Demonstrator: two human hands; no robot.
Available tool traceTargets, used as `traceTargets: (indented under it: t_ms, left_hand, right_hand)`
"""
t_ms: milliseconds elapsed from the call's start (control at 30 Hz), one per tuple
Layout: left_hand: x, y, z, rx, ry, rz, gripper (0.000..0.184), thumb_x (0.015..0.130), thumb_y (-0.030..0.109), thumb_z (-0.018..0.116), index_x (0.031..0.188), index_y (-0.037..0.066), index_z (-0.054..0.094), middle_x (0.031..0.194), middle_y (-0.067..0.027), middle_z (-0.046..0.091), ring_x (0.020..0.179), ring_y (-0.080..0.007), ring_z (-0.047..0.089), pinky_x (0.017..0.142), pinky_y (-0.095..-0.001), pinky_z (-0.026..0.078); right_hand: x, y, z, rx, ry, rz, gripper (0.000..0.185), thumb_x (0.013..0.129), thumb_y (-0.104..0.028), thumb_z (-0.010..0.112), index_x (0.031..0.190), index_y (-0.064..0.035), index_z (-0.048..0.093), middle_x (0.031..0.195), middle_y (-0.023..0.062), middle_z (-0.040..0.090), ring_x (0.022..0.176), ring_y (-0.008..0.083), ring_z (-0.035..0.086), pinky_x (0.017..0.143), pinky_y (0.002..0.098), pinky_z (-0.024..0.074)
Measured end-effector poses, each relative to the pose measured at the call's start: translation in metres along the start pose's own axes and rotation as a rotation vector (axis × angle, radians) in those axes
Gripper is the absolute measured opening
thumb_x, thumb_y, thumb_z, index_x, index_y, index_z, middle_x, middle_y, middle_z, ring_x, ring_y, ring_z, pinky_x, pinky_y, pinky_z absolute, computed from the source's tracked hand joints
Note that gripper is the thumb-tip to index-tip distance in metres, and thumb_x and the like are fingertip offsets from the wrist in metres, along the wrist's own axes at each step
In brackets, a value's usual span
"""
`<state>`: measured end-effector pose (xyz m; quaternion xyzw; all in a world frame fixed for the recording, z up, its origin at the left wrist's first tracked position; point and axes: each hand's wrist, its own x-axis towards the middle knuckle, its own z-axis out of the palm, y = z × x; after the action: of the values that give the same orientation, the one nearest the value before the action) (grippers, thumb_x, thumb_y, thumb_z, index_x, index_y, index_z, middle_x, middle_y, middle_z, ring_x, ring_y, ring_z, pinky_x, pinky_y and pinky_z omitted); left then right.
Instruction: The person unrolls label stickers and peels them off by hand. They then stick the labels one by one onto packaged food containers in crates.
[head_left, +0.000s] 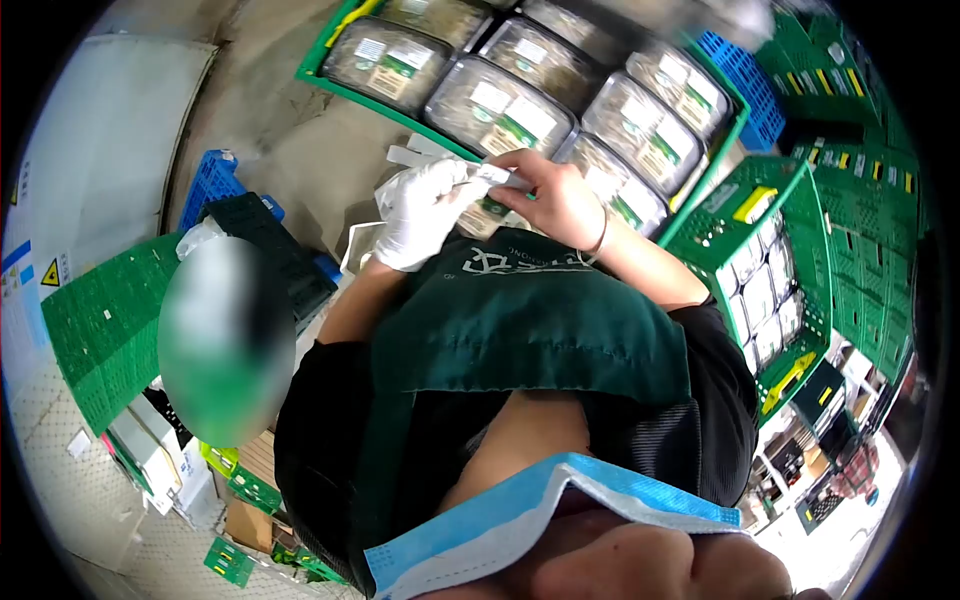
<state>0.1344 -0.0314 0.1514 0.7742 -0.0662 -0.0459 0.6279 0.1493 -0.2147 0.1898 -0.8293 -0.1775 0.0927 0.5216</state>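
Observation:
My left hand (415,212), in a white glove, is closed in a pinch on a small white label (500,176) in front of the apron. My bare right hand (560,200), with a band around its wrist, pinches the other end of the same label. Just beyond the hands stands a green crate (390,118) with rows of clear-lidded food trays (500,110), which carry white and green labels. More white paper strips (418,150) show behind the gloved hand. Part of another labelled pack (480,218) shows below my hands, mostly hidden.
At the right, a green crate (735,215) holds more packs, beside stacked green crates (870,240). Blue crates (212,185) stand at the left and back right. A blurred figure (228,340) is at the left, near a green crate (110,320).

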Motion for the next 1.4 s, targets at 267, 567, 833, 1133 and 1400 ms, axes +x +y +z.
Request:
traceTargets:
  t_ms: [267,567,833,1133,1400]
  left_hand:
    - [0.059,-0.040,-0.166,0.523,-0.092,0.081,0.024,0.065,0.011,0.064,0.086,0.000,0.058,0.076,-0.0101,0.060,0.064,-0.0186,0.058,0.059,-0.0271,0.047]
    - [0.114,-0.070,-0.243,-0.474,0.049,-0.365,0.023,0.075,0.001,0.054,0.096,-0.007,0.051,0.091,-0.0116,0.057,0.081,-0.0166,0.057,0.071,-0.0269,0.047]
    - [0.172,-0.061,-0.231,-0.015,-0.369,-0.394,0.022,0.074,-0.001,0.053,0.096,-0.002,0.055,0.090,-0.0061,0.057,0.083,-0.0141,0.054,0.076,-0.0246,0.042]
    - [0.178,-0.066,-0.179,-0.362,-0.218,-0.482,0.010,0.076,0.006,0.054,0.082,-0.003,0.055,0.073,-0.0064,0.058,0.066,-0.0099,0.054,0.062,-0.0222,0.044]
    - [0.186,-0.062,-0.180,-0.429,-0.002,-0.444,0.007,0.079,0.006,0.054,0.081,0.000,0.051,0.081,-0.0046,0.056,0.072,-0.0058,0.048,0.063,-0.0200,0.040]
  right_hand:
    - [0.240,0.084,-0.010,-0.426,0.074,0.037,0.043,0.076,-0.029,0.055,0.103,0.0040,0.045,0.087,0.0204,0.057,0.078,0.0312,0.057,0.068,0.0340,0.0441]
    - [0.286,0.108,0.053,-1.076,0.206,0.232,0.048,0.073,-0.037,0.056,0.110,-0.0098,0.042,0.096,0.0129,0.054,0.089,0.0269,0.052,0.073,0.0346,0.0432]
    - [0.268,-0.012,0.077,-0.155,-0.151,-0.139,0.018,0.068,-0.010,0.059,0.082,-0.0031,0.051,0.067,0.0129,0.055,0.067,0.0289,0.055,0.059,0.0338,0.0439]
    - [0.318,0.070,-0.045,-0.502,0.218,0.279,0.022,0.073,-0.021,0.058,0.088,-0.0040,0.056,0.079,0.0116,0.060,0.073,0.0221,0.058,0.065,0.0315,0.0467]
    - [0.283,0.008,0.074,-0.175,-0.308,0.003,0.023,0.069,-0.020,0.064,0.083,-0.0037,0.057,0.071,0.0099,0.058,0.065,0.0225,0.057,0.059,0.0303,0.0452]
